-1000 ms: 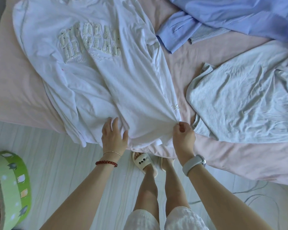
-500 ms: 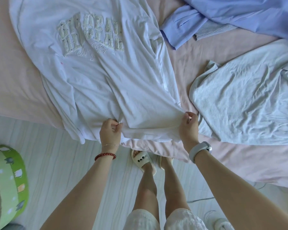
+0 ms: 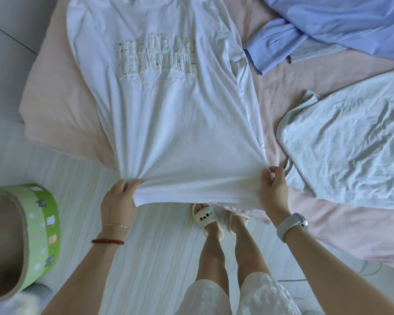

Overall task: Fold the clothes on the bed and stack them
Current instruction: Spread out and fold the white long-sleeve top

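Note:
A white T-shirt (image 3: 168,114) with raised lettering on the chest lies face up on the pink bed (image 3: 62,92), its hem pulled past the bed's near edge. My left hand (image 3: 118,201) grips the hem's left corner. My right hand (image 3: 273,189) pinches the hem's right corner. The cloth between them is stretched taut. A light grey garment (image 3: 346,146) lies crumpled on the bed to the right. A blue shirt (image 3: 328,26) is spread at the far right, one cuff pointing toward the T-shirt.
A round green bin (image 3: 43,226) stands on the pale floor at the lower left. My feet in cream slippers (image 3: 205,219) stand at the bed's edge under the hem. A thin cable (image 3: 362,272) lies on the floor at the right.
Both hands have moved apart along the hem and pulled it toward me. The T-shirt, bunched and skewed before, now lies straight and flat.

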A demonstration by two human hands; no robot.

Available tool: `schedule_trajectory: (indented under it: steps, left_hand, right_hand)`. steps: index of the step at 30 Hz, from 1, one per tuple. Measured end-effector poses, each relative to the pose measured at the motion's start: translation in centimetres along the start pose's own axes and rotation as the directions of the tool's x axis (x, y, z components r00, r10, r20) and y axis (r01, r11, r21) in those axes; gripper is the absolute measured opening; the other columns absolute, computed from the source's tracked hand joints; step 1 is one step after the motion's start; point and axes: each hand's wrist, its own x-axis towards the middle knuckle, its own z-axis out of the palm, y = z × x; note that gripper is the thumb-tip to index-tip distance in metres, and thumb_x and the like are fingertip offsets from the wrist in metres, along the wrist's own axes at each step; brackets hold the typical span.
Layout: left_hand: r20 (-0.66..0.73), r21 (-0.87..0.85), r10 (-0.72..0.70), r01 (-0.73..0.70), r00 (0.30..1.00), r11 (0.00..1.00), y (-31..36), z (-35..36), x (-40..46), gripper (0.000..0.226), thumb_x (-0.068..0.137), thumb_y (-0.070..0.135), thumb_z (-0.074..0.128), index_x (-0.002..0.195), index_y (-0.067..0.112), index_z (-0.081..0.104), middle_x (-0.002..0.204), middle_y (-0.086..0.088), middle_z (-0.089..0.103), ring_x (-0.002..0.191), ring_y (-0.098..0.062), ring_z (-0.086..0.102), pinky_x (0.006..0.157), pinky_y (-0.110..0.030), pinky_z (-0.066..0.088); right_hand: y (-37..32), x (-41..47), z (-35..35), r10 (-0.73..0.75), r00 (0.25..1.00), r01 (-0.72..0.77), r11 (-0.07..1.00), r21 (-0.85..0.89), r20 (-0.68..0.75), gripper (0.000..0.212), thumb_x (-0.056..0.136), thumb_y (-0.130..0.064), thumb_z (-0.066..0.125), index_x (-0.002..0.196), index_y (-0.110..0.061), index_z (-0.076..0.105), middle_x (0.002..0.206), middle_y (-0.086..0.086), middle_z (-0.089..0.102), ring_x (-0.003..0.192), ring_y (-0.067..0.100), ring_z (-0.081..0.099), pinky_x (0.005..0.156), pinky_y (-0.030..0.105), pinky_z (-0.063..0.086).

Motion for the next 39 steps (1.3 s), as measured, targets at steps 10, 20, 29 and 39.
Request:
schedule_trajectory:
  steps: [10,20,29,39]
  left_hand:
    - [0.497,0.423,-0.305,0.081,0.812,0.903,0.6,3.7,2.4,0.035,0.087,0.018,0.052,0.119,0.029,0.059,0.137,-0.006,0.033,0.128,-0.028,0.028,0.1,-0.037,0.03]
    - [0.393,-0.064,0.029,-0.004,0.919,0.998,11.0,6.1,6.7,0.058,0.092,0.022,0.047,0.145,0.022,0.024,0.155,-0.008,0.01,0.141,-0.029,0.01,0.108,-0.043,0.026]
    - [0.441,-0.114,0.016,0.039,0.897,0.993,19.1,4.5,13.4,0.054,0.095,0.027,0.043,0.145,0.02,0.023,0.155,-0.005,0.006,0.142,-0.026,0.004,0.11,-0.043,0.023]
    - [0.109,-0.193,0.246,-0.222,0.963,0.956,33.2,2.2,26.9,0.064,0.086,0.011,0.054,0.144,0.011,0.028,0.152,-0.018,0.016,0.139,-0.035,0.018,0.109,-0.046,0.026]
  right_hand:
    - [3.7,0.0,0.6,0.189,0.975,-0.126,0.905,-0.407,0.117,0.021,0.092,-0.008,0.039,0.109,-0.009,0.052,0.101,0.012,0.059,0.085,0.029,0.052,0.068,0.028,0.032]
    - [-0.9,6.9,0.7,0.066,0.987,-0.013,0.942,-0.336,0.147,0.023,0.093,-0.023,0.045,0.096,-0.003,0.056,0.087,0.01,0.055,0.09,0.032,0.056,0.067,0.029,0.033]
    - [-5.3,10.8,-7.1,-0.153,0.983,0.136,0.979,-0.155,-0.104,0.014,0.095,-0.019,0.041,0.097,-0.009,0.051,0.071,0.008,0.058,0.072,0.034,0.053,0.058,0.035,0.036]
    - [-11.0,26.4,-24.2,-0.475,0.785,0.349,0.87,-0.349,-0.398,0.029,0.088,-0.025,0.041,0.098,-0.005,0.059,0.097,0.018,0.063,0.087,0.039,0.057,0.065,0.037,0.036]
